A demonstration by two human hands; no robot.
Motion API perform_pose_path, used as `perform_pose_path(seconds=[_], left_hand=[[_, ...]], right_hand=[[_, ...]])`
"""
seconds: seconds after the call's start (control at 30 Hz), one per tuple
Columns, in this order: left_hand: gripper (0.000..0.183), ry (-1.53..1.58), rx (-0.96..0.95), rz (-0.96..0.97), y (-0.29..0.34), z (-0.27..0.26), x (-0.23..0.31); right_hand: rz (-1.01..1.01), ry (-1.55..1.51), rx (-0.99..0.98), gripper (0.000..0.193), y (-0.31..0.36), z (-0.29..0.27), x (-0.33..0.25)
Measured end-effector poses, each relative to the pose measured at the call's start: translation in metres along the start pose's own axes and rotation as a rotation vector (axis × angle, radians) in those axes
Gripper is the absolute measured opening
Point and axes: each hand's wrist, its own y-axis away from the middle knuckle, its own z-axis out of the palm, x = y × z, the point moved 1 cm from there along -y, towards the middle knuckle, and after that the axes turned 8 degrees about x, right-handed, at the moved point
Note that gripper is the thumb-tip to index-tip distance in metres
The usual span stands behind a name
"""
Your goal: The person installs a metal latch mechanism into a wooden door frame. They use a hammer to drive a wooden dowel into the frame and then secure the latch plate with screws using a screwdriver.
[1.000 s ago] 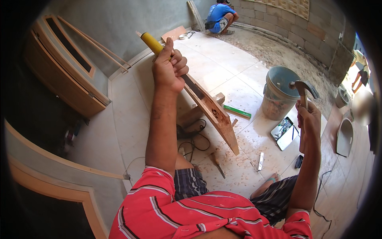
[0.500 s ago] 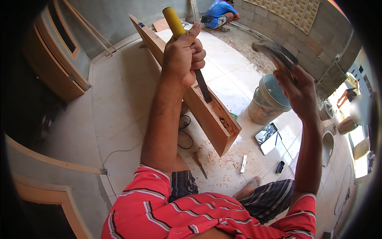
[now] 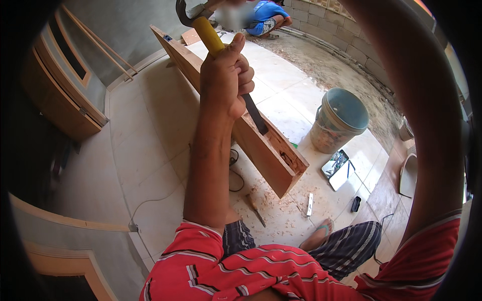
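Note:
My left hand (image 3: 223, 75) is closed around the yellow handle of a chisel (image 3: 208, 35). The chisel's dark blade slants down into a cut recess in the edge of a long wooden panel (image 3: 268, 170), which stands on its narrow side. Against the top of the yellow handle is the head of a claw hammer (image 3: 187, 15). My right arm arches up along the right side and out past the upper edge. Only a sliver of my right hand (image 3: 218, 4) shows at the top, by the hammer; most of its grip is cut off.
A dirty bucket (image 3: 329, 133) stands right of the panel, near an open case of small bits (image 3: 336, 168). Another pointed tool (image 3: 255, 209), a white strip (image 3: 310, 204) and wood shavings lie on the tiles. A person in blue (image 3: 268, 19) squats at the back.
My right hand has swung the hammer from the right up and across to the chisel's handle. My left hand keeps the chisel in the recess, almost unmoved.

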Motion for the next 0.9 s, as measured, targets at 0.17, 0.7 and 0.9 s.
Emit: perform_pose_path(seconds=[0.17, 0.7, 0.9], left_hand=[[0.04, 0.037, 0.02, -0.025, -0.006, 0.003, -0.007], [0.04, 0.052, 0.038, -0.054, 0.0, -0.001, -0.004], [0.037, 0.1, 0.08, -0.103, -0.009, -0.002, -0.012]], right_hand=[[0.12, -0.163, 0.376, 0.03, -0.033, 0.007, 0.024], [-0.04, 0.105, -0.259, 0.022, -0.042, 0.025, 0.003], [0.015, 0.115, 0.262, 0.023, -0.071, 0.063, 0.043]])
